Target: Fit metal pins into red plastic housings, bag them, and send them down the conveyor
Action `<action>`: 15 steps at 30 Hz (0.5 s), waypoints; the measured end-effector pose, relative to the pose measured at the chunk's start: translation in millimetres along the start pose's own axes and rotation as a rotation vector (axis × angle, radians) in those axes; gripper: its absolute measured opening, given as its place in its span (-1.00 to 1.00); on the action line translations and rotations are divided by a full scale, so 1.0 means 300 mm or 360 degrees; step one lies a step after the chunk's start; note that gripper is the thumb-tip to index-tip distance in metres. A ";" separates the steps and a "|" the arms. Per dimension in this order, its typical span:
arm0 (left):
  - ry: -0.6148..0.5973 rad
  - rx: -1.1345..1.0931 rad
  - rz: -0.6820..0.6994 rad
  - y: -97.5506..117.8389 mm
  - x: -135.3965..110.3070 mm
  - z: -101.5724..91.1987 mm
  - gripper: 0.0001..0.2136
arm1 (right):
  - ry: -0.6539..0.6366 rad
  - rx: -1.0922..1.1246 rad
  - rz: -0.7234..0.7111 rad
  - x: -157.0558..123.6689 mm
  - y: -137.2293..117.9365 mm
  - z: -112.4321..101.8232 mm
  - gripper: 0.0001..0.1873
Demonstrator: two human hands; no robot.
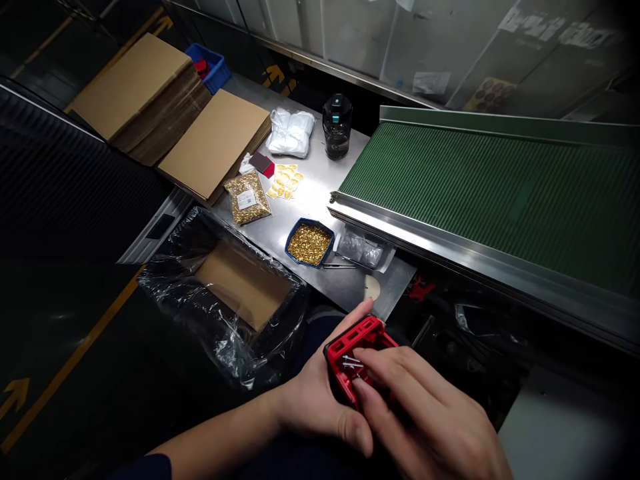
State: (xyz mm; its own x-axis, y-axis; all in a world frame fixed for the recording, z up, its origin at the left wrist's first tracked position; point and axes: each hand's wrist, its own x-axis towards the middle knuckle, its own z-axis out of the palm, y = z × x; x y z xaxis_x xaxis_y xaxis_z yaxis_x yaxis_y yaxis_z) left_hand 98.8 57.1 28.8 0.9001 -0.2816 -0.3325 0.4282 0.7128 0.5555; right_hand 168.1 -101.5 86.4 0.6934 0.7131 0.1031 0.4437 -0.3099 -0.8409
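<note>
In the lower middle of the head view, a red plastic case (367, 327) with a black outer side rests in my left hand (325, 397), whose fingers and thumb wrap round it. Several thin silver screws (353, 362) show inside the case. My right hand (435, 407) reaches in from the right, thumb and forefinger at the screws in a pinch. Its other fingers curl over the case and hide part of the inside. Just beyond the case lies a cream round piece (372, 288) at the table's corner.
On the metal table (320, 183) stand a blue tray of gold screws (310, 244), a bag of gold screws (247, 198), tweezers (340, 266), yellow stickers (286, 181), white packets (291, 132), a bottle (337, 127) and cardboard (215, 140). A green conveyor (490, 193) runs right; a plastic-lined box (220, 300) sits left.
</note>
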 end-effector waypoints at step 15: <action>-0.0054 0.0063 -0.0093 0.021 0.008 0.019 0.24 | -0.0013 -0.0037 -0.0056 -0.005 0.006 -0.012 -0.69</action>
State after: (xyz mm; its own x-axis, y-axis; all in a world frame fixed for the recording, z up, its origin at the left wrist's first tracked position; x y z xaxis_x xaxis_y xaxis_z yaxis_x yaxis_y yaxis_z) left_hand 104.2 57.2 35.9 0.8753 -0.3442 -0.3397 0.4825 0.6687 0.5657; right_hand 169.9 -105.5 86.5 0.6724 0.7291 0.1281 0.4811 -0.2989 -0.8241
